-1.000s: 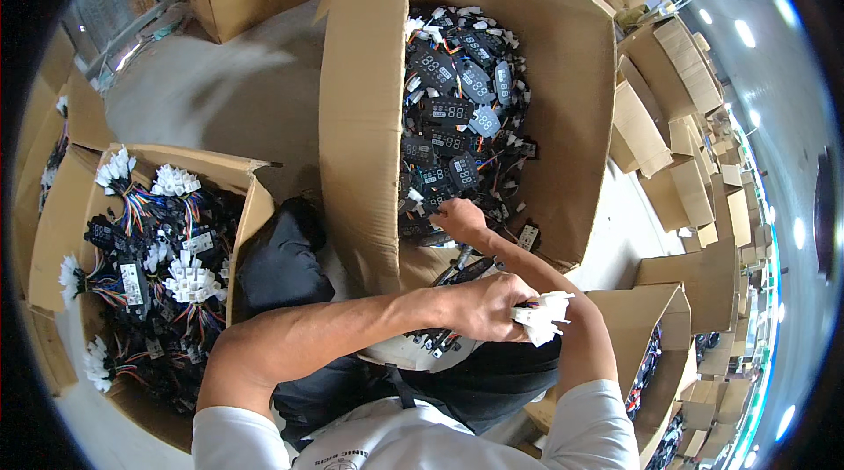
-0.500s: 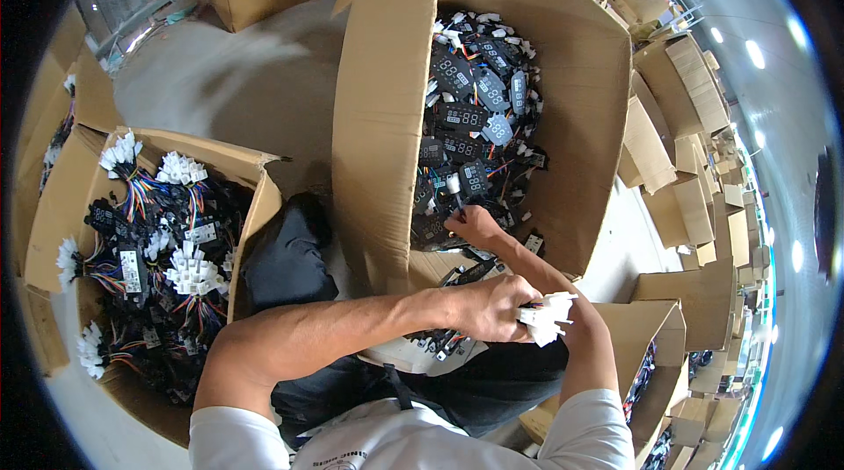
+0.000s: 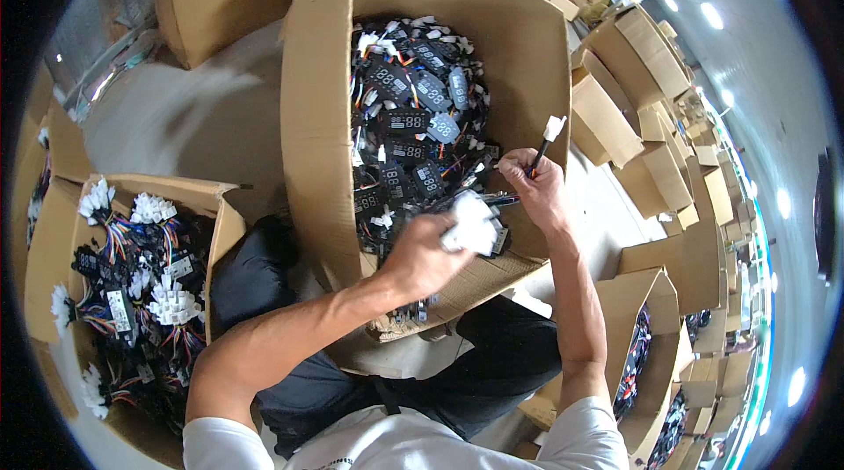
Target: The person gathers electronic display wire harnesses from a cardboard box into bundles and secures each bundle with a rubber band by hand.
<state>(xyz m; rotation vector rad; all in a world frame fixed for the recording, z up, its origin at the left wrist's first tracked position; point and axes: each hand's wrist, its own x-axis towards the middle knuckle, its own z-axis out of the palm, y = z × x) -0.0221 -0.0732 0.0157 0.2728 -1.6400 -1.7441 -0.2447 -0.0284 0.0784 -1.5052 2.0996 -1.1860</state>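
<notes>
Over the near end of the large cardboard box (image 3: 527, 57), your left hand (image 3: 420, 255) is closed round a blurred bundle of white connectors (image 3: 473, 224) jutting rightward; near the box's right wall, your right hand (image 3: 538, 184) pinches a black cable (image 3: 542, 153), long axis slanting up and slightly right, white plug (image 3: 554, 127) uppermost

Several open cardboard boxes (image 3: 316, 127) stand directly on the grey floor (image 3: 233, 105).

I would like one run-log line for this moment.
Left hand: holds white connector bunch, blurred | Right hand: holds dark cable with white plug | Nearby: open carton holding display boards
</notes>
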